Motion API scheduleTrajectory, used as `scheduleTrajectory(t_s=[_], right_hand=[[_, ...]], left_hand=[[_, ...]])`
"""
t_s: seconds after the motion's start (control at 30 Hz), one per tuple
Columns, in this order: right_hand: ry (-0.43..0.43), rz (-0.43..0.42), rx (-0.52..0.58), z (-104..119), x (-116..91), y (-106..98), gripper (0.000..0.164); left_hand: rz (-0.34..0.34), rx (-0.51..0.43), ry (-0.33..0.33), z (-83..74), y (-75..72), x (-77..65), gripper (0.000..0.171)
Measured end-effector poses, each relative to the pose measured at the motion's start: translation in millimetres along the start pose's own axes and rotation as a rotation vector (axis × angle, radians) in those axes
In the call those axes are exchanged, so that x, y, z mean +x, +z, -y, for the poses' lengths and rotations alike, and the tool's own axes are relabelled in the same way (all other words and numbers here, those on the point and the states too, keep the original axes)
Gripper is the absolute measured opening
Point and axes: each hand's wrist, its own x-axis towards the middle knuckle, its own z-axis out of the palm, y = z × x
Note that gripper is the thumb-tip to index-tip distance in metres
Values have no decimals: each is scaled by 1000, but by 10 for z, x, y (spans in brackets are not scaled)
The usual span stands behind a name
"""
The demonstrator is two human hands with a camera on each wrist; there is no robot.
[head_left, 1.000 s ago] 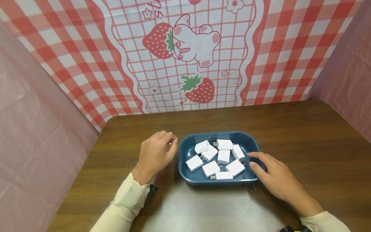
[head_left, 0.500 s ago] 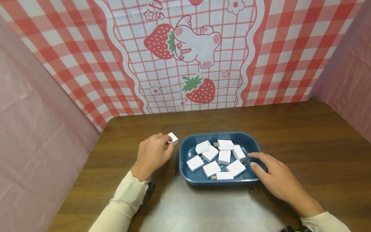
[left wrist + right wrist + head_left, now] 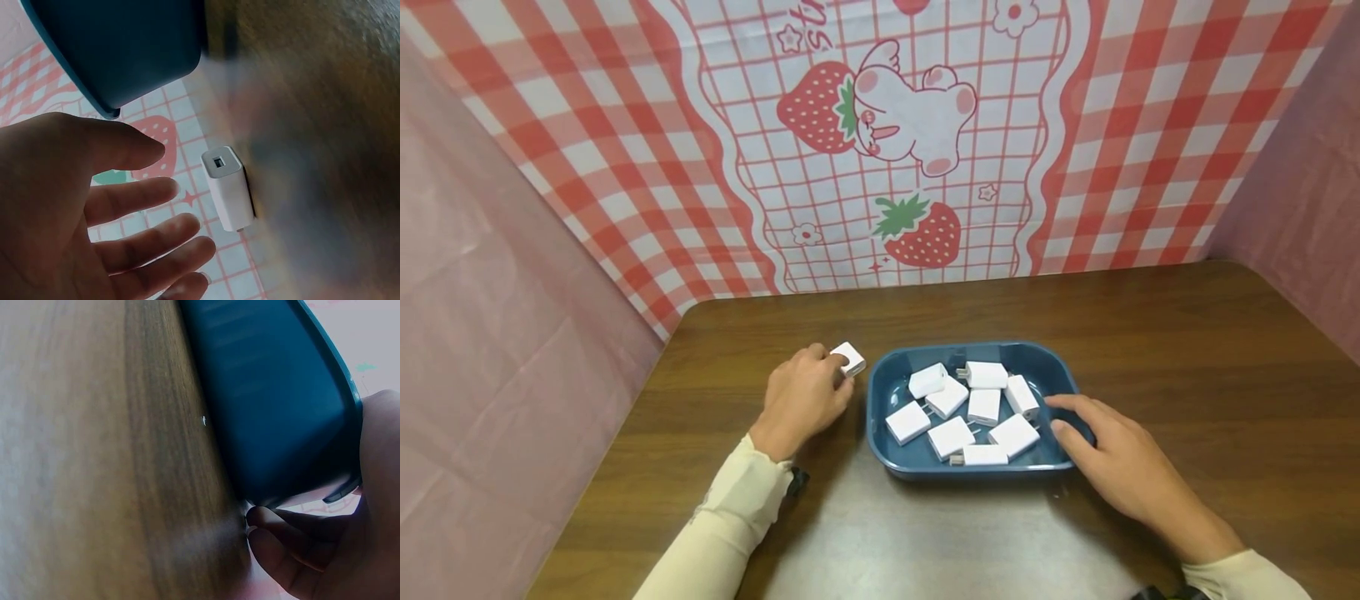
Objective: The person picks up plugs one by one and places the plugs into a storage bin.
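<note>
In the head view, a white USB charger plug (image 3: 850, 357) rests on the table left of the blue tray (image 3: 970, 472). My left hand (image 3: 805, 396) is right beside that plug, a fingertip overlapping it in this view. From the left wrist, the fingers (image 3: 144, 240) look loose and spread, with a gap between them and the charger plug (image 3: 229, 190), whose USB port shows. At the tray's right end my right hand (image 3: 1123, 458) grips the rim, thumb and index finger over it; its other fingers (image 3: 281, 550) are curled by the tray's lower corner.
Several more white charger plugs (image 3: 951, 437) lie loosely in the tray, some with prongs showing. The brown wooden table (image 3: 760, 325) meets a red-checked strawberry cloth (image 3: 925, 233) at its back edge. Pink cloth (image 3: 497, 333) hangs on both sides.
The charger plug, earlier mostly hidden in my left fingers, now sits in sight on the table with the fingers loosened. My right hand and the tray have stayed in place.
</note>
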Motion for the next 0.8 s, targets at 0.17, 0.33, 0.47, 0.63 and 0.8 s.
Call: scheduleTrajectory(t_s=[0.17,0.33,0.47,0.63,0.8], right_hand=[[-1,-6,2,-2,-2,5,49],[6,-3,6,-1,-2,1,50],[6,-3,6,-1,-3,3,50],[-3,-5,7,-7,-3,9,49],[-1,-4,9,-12,0,11,49]], left_hand=[[39,-5,-17,-3,29,4,25],[82,0,-43,0,58,18,25],[116,2,-63,2,80,33,26],[140,1,-75,3,97,42,26],[133,-2,-71,-4,119,64,29]])
